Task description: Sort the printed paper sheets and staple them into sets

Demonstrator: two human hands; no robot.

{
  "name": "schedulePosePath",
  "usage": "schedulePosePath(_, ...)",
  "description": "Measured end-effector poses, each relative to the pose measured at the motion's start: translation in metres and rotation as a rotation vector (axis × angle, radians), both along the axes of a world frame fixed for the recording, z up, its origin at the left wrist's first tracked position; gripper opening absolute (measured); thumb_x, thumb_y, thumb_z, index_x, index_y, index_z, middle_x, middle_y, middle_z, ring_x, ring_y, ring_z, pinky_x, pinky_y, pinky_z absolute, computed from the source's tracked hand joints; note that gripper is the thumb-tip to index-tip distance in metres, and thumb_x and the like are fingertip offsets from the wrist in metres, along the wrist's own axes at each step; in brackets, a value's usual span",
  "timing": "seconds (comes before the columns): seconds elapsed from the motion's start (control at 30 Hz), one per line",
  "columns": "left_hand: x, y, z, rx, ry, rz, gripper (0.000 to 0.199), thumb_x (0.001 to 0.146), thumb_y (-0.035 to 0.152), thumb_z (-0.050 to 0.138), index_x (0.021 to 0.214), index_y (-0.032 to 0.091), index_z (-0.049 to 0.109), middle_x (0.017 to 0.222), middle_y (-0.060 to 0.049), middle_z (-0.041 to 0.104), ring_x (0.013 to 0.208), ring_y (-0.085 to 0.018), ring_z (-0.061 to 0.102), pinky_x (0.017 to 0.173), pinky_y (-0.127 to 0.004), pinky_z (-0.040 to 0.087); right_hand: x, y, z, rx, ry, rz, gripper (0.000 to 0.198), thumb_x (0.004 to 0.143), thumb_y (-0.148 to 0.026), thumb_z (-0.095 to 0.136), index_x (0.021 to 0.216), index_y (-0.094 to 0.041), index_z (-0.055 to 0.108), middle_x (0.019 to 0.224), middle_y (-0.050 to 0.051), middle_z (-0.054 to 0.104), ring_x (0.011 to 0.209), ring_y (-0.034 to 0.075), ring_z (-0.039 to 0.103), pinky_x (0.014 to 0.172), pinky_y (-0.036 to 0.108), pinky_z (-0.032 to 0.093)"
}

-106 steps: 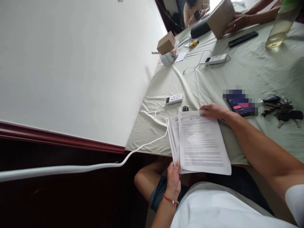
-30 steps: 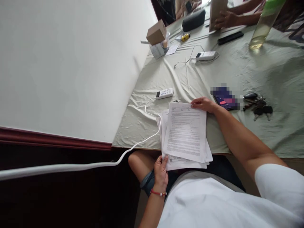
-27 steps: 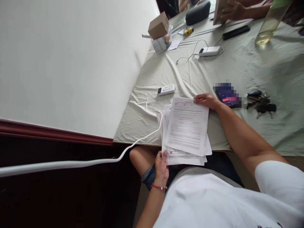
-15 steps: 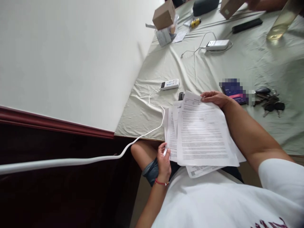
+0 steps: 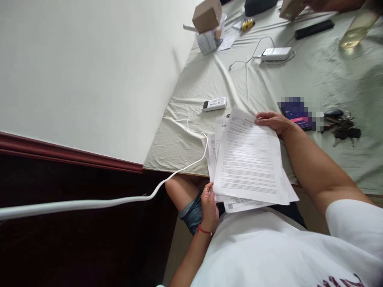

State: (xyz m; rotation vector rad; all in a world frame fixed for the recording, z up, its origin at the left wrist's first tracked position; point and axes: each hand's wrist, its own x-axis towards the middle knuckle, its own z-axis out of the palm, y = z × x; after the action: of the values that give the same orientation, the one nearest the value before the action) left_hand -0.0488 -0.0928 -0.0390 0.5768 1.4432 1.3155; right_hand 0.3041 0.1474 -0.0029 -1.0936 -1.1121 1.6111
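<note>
Several printed sheets of paper (image 5: 249, 159) are fanned out over the table's front edge and my lap, the top one tilted and covered in lines of text. My right hand (image 5: 272, 121) pinches the upper right corner of the top sheet. At the lower left, my left hand (image 5: 209, 201) is closed on the edges of the sheets, a red cord bracelet on its wrist. The lower sheets stick out to the left and below, mostly covered by the top one.
A white cable (image 5: 119, 200) crosses to a white power bank (image 5: 214, 104); another power bank (image 5: 275, 54) lies farther back. Right of the papers are a phone (image 5: 296, 113) and keys (image 5: 344, 129). Farther off stand a cardboard box (image 5: 207, 16) and a bottle (image 5: 356, 34). Another person's hand (image 5: 317, 4) touches a box.
The top sheet has shifted left and tilted over the lower sheets, covering more of them. My left hand has moved slightly right with the edges; my right hand still holds the upper corner.
</note>
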Motion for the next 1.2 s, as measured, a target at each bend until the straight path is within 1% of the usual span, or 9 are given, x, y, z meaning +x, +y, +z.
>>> schedulePosePath(0.17, 0.000, -0.003, 0.006, -0.011, -0.065, -0.032, 0.052, 0.083, 0.063, 0.078, 0.102, 0.014, 0.078, 0.107, -0.010, 0.080, 0.102, -0.024, 0.073, 0.091, -0.033, 0.055, -0.012, 0.005, -0.005, -0.007, 0.066, 0.011, 0.041, 0.055, -0.039, 0.101, 0.087, -0.026, 0.078, 0.080, -0.001, 0.080, 0.069, 0.017, 0.072, 0.068, 0.032, 0.062)
schedulePosePath(0.3, 0.003, -0.003, 0.006, -0.004, -0.076, -0.092, 0.045, 0.076, 0.054, 0.089, 0.097, 0.016, 0.076, 0.101, -0.007, 0.081, 0.096, -0.023, 0.073, 0.092, -0.034, 0.055, -0.018, 0.008, -0.011, 0.057, 0.005, -0.003, 0.041, 0.058, -0.042, 0.098, 0.091, -0.026, 0.080, 0.079, -0.001, 0.078, 0.068, 0.016, 0.069, 0.066, 0.031, 0.058)
schedulePosePath(0.47, 0.004, 0.000, 0.001, -0.019, 0.010, -0.060, 0.054, 0.064, 0.057, 0.096, 0.091, 0.018, 0.072, 0.090, -0.003, 0.079, 0.084, -0.018, 0.070, 0.085, -0.032, 0.055, -0.024, 0.012, -0.016, 0.214, -0.205, -0.078, 0.036, 0.060, -0.046, 0.095, 0.085, -0.024, 0.079, 0.075, -0.001, 0.072, 0.068, 0.015, 0.062, 0.064, 0.029, 0.052)
schedulePosePath(0.63, 0.006, 0.001, 0.003, 0.011, -0.029, -0.012, 0.056, 0.067, 0.055, 0.094, 0.105, 0.021, 0.071, 0.106, -0.003, 0.079, 0.099, -0.019, 0.072, 0.098, -0.035, 0.054, -0.024, 0.017, -0.018, 0.371, -0.357, -0.116, 0.031, 0.066, -0.050, 0.087, 0.079, -0.023, 0.078, 0.074, 0.000, 0.071, 0.071, 0.016, 0.059, 0.069, 0.031, 0.050)
schedulePosePath(0.73, 0.008, 0.000, 0.004, 0.012, -0.044, -0.004, 0.057, 0.069, 0.053, 0.093, 0.109, 0.021, 0.069, 0.112, -0.006, 0.079, 0.103, -0.021, 0.073, 0.099, -0.037, 0.055, -0.023, 0.018, -0.017, 0.448, -0.392, -0.193, 0.027, 0.069, -0.048, 0.084, 0.079, -0.023, 0.079, 0.078, 0.001, 0.073, 0.076, 0.017, 0.060, 0.074, 0.032, 0.050)
schedulePosePath(0.83, 0.006, -0.001, 0.002, 0.011, -0.016, -0.006, 0.052, 0.072, 0.052, 0.090, 0.104, 0.020, 0.066, 0.109, -0.006, 0.078, 0.100, -0.022, 0.073, 0.097, -0.039, 0.057, -0.022, 0.017, -0.016, 0.399, -0.308, -0.253, 0.028, 0.068, -0.048, 0.084, 0.078, -0.023, 0.077, 0.074, 0.000, 0.070, 0.070, 0.015, 0.058, 0.066, 0.030, 0.047)
schedulePosePath(0.93, 0.004, -0.002, -0.001, 0.037, 0.065, 0.022, 0.048, 0.071, 0.045, 0.090, 0.100, 0.022, 0.059, 0.102, -0.003, 0.076, 0.094, -0.019, 0.072, 0.093, -0.035, 0.056, -0.019, 0.014, -0.014, 0.281, -0.168, -0.235, 0.032, 0.065, -0.048, 0.089, 0.081, -0.023, 0.076, 0.069, -0.001, 0.068, 0.062, 0.013, 0.055, 0.058, 0.028, 0.044)
schedulePosePath(1.13, 0.003, 0.000, 0.001, 0.075, 0.092, 0.023, 0.069, 0.070, 0.029, 0.088, 0.129, 0.028, 0.051, 0.108, -0.003, 0.073, 0.093, -0.017, 0.071, 0.087, -0.032, 0.056, -0.006, 0.004, -0.004, 0.080, 0.108, -0.055, 0.041, 0.056, -0.041, 0.100, 0.083, -0.025, 0.075, 0.073, -0.002, 0.075, 0.062, 0.014, 0.064, 0.058, 0.027, 0.052)
schedulePosePath(1.2, 0.004, 0.001, -0.001, 0.087, 0.086, 0.018, 0.069, 0.070, 0.026, 0.087, 0.130, 0.028, 0.053, 0.109, -0.003, 0.072, 0.094, -0.017, 0.071, 0.088, -0.031, 0.056, -0.002, 0.000, -0.002, 0.054, 0.153, -0.016, 0.042, 0.054, -0.040, 0.101, 0.083, -0.024, 0.074, 0.073, -0.002, 0.076, 0.062, 0.013, 0.065, 0.057, 0.025, 0.053)
